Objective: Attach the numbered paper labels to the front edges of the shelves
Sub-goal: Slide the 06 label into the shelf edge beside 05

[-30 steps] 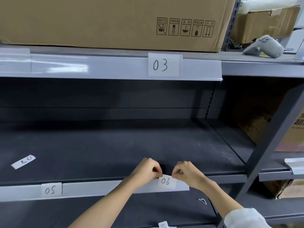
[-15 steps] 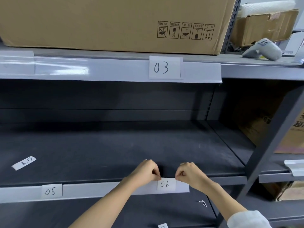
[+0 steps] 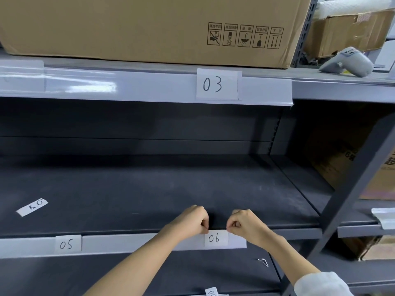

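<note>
Far left, on the middle shelf's deck: loose paper slip (image 3: pixel 32 207), number upside down, lying flat, not yet mounted.

Below it, on the front strip (image 3: pixel 128 243) of the same shelf: label 05 (image 3: pixel 68 244), seated flat, square to the edge.

Centre: left hand (image 3: pixel 189 222), curled into a loose fist, thumb and forefinger pinched on the upper left corner of label 06 (image 3: pixel 215 238). Label upright on the strip, top edge level with the shelf lip.

Just right: right hand (image 3: pixel 245 223), same curled posture, pinching the upper right corner of 06. Hands near each other, apart, one on each corner.

Above: label 03 (image 3: pixel 218 84) already on the upper shelf's strip, under a large cardboard box (image 3: pixel 139 28). Far right, a grey handheld device (image 3: pixel 348 63) lying on that upper shelf.

Bottom edge: another slip (image 3: pixel 211 292) partly in view, number unreadable.

Step in hand, by judgement: seating 06 into or onto the strip, top corners being tucked or pressed.

Next move likely calls for: checking the top edge sits straight, smoothing outward, letting go both corners together so the paper stays level, then reaching for the loose slip at left.
</note>
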Tool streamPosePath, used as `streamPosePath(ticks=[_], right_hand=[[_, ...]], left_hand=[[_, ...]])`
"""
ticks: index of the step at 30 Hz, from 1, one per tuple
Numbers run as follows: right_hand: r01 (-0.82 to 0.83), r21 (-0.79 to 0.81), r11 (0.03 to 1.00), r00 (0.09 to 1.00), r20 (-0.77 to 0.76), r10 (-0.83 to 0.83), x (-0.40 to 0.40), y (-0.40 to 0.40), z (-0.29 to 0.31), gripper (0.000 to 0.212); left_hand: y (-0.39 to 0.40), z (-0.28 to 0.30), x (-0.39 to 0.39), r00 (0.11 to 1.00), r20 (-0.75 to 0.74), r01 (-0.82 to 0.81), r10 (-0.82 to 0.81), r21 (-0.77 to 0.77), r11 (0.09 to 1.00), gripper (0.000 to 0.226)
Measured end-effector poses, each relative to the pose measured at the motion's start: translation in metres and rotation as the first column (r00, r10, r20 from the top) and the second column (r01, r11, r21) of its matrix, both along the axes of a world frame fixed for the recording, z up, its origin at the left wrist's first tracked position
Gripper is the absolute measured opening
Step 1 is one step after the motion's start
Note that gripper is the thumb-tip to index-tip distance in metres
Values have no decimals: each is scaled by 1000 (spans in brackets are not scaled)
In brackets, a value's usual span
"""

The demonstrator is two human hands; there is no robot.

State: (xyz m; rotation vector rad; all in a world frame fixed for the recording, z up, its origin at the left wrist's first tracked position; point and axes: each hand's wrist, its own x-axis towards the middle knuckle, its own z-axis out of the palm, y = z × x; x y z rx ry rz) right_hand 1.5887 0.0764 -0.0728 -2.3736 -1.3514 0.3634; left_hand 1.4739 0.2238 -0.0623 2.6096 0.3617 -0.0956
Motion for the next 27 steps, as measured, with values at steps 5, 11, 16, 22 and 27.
streamPosePath(ticks=[5,11,16,22,27], right_hand=[[-3,-4,1000,1000,3,3,1,0,-1,20],[10,2,1000,1000,-1,-10,1,1,-4,20],[6,14,1000,1000,-7,-6,1,1,-4,20],[64,45,997,997,-54,-62,-2,0,-6,22],[82,128,988,995,-70,-73,-4,0,-5,9]], left_hand=[[-1,3,1,1000,-20,0,0,-3,1000,11],[-4,6,2,999,-54,0,2,25,1000,10],[-4,5,3,998,-56,-25,25,5,1000,10],[0,-4,-6,992,77,-96,99,-43,994,14],[23,-11,-50,863,354,-350,359,-91,932,13]])
